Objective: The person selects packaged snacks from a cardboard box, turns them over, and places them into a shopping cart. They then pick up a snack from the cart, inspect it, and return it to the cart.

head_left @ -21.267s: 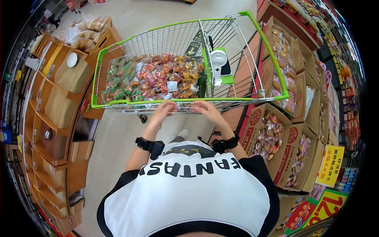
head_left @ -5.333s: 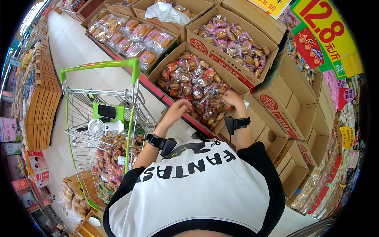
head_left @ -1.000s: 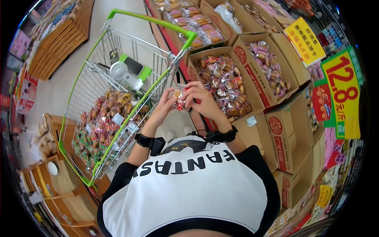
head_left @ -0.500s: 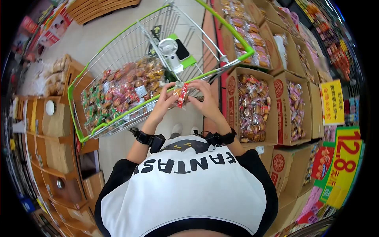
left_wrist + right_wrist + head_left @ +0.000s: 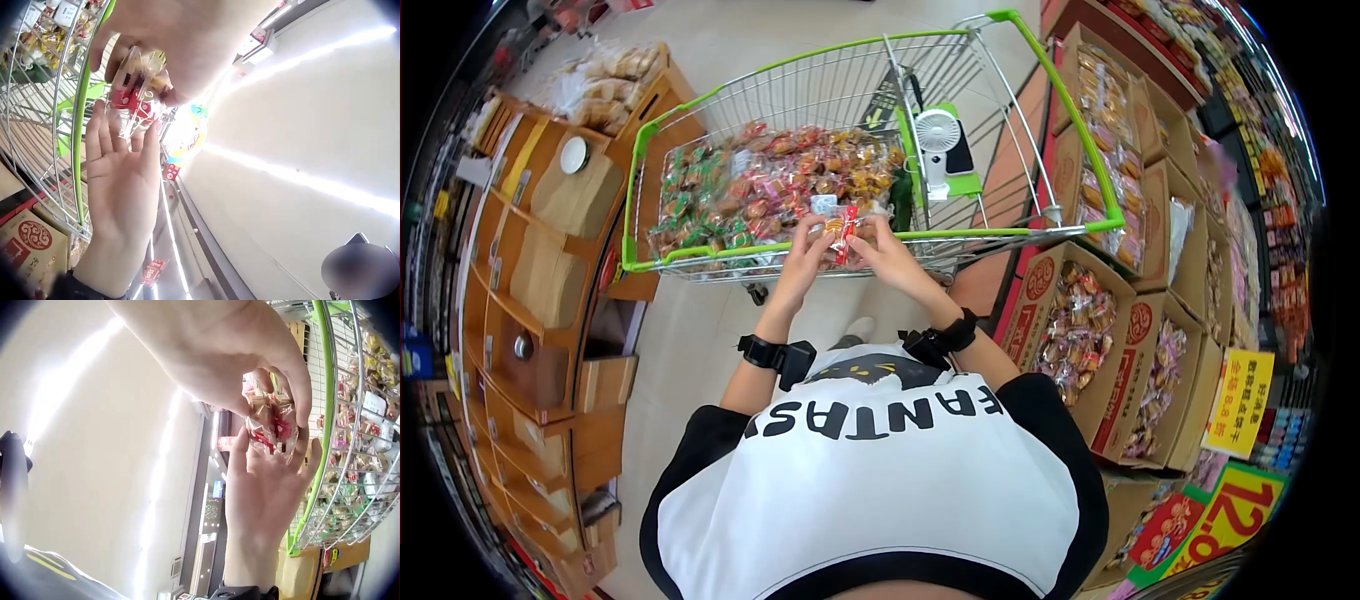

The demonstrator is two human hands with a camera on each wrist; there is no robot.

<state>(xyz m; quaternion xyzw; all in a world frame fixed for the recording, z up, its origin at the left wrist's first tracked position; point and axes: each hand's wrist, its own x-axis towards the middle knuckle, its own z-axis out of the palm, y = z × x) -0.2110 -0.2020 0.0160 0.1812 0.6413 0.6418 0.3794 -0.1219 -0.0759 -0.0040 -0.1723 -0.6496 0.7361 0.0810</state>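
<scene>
A small pastry in a clear and red wrapper (image 5: 840,237) is held between both hands at the near green rim of the shopping cart (image 5: 740,255). My left hand (image 5: 802,262) pinches its left side, and my right hand (image 5: 890,265) grips the right side. Seen from the left wrist, the wrapped pastry (image 5: 136,103) lies between the fingers of both hands, its red printing facing out. Fingers partly cover the packet (image 5: 275,425) in the right wrist view. Just beyond the hands, many wrapped pastries (image 5: 780,180) in green, red and yellow packets fill the cart's basket.
A white fan (image 5: 938,132) and a phone (image 5: 960,155) sit at the cart's handle end. Cardboard boxes of packets (image 5: 1080,325) line the right side, with a yellow sign (image 5: 1238,400) near them. Wooden shelves (image 5: 540,330) stand at the left.
Several seconds ago both hands were at a box of packets. Since then the wrapped pastry was picked up and brought to the cart's rim, while the view swung left toward the cart.
</scene>
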